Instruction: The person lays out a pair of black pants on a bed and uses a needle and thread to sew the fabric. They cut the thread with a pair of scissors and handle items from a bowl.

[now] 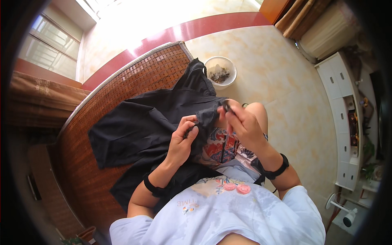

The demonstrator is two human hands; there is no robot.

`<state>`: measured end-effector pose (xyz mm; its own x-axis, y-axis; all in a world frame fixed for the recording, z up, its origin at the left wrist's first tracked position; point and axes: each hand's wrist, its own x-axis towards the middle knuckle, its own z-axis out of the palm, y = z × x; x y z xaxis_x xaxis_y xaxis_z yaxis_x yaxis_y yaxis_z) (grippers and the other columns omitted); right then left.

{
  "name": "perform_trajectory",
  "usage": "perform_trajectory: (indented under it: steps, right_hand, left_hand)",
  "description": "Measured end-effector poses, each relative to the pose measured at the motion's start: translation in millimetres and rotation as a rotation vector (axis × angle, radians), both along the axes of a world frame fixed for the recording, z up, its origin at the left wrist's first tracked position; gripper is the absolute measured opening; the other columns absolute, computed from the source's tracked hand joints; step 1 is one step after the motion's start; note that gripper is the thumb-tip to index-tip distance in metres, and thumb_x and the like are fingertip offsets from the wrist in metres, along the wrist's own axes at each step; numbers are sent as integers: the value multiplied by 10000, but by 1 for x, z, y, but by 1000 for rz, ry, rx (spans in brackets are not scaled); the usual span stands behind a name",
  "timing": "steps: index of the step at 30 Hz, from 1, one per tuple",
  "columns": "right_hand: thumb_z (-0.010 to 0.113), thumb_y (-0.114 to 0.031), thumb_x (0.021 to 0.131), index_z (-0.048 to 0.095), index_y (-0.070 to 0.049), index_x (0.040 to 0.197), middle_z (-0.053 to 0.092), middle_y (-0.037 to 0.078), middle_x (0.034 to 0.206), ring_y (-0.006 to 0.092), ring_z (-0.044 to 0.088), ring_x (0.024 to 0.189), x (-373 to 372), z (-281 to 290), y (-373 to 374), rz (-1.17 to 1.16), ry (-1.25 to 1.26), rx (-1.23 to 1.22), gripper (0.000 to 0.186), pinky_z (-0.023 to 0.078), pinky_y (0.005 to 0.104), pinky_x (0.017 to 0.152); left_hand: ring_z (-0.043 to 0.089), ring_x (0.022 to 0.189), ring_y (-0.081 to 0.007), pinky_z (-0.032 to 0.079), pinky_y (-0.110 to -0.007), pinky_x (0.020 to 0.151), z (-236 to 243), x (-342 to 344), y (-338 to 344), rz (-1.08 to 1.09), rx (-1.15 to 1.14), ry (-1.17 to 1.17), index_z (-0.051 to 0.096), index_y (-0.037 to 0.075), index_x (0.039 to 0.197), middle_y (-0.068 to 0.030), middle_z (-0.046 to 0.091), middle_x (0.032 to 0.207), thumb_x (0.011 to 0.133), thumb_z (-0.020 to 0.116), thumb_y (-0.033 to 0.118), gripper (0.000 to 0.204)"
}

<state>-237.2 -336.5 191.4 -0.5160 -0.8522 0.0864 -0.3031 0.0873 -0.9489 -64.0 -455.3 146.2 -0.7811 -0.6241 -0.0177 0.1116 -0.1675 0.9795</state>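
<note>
A black cloth garment (139, 122) with a gathered, elastic-looking edge is spread over my lap and the woven mat to my left. Its exact kind is hard to tell; it may be trousers. My left hand (184, 134) is closed on a bunched part of this cloth, with a dark fold showing between thumb and fingers. Just to the right, my right hand (239, 120) is raised over my knee, fingers pinched around a small dark thing (227, 106). Motion blur hides what that is. Patterned shorts (222, 145) show beneath the hands.
A white bin (232, 77) with grey and brown scraps inside stands on the tiled floor (302, 106) beyond my knees. The brown woven mat (151, 67) covers the seat at left. A white cabinet (337, 106) lines the right side, with a white stand-like device (347, 214) nearby.
</note>
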Motion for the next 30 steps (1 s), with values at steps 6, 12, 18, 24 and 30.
perform_trajectory:
  steps: [6, 12, 18, 24, 30]
  right_hand:
    - [566, -155, 916, 582, -5, 703, 602, 133, 554, 285, 636, 529, 22, 31, 8, 253, -19, 289, 262, 483, 358, 495]
    - [576, -161, 907, 586, -10, 709, 601, 140, 564, 298, 640, 548, 23, 28, 8, 272, 53, 282, 250, 488, 371, 513]
    - [583, -161, 904, 578, -17, 706, 595, 146, 564, 312, 634, 553, 23, 26, 7, 270, 77, 262, 245, 482, 384, 516]
    - [561, -143, 917, 612, 12, 738, 591, 83, 538, 159, 583, 466, 25, 18, 9, 254, 107, 213, 242, 443, 296, 466]
    - [534, -123, 936, 624, 7, 800, 571, 71, 534, 136, 560, 468, 29, 13, 7, 229, 118, 171, 209, 429, 278, 467]
  left_hand:
    - [460, 929, -92, 357, -197, 855, 8, 1, 3, -30, -12, -73, 533, -27, 1009, -24, 533, 1031, 979, 547, 110, 141]
    - [443, 899, -88, 355, -192, 828, 10, 1, 3, -37, -65, -16, 532, -28, 1006, -16, 515, 986, 986, 535, 117, 146]
    - [429, 899, -55, 344, -177, 819, 8, 1, 3, -42, -4, -7, 549, -17, 983, 22, 502, 1015, 973, 560, 104, 122]
    - [439, 896, -53, 351, -178, 818, 10, -1, 3, -36, -13, 2, 552, -15, 975, 23, 513, 1000, 979, 553, 118, 133]
    - [477, 902, -63, 391, -202, 822, 11, 0, 5, -80, 152, 2, 571, -14, 989, 13, 540, 965, 983, 547, 126, 142]
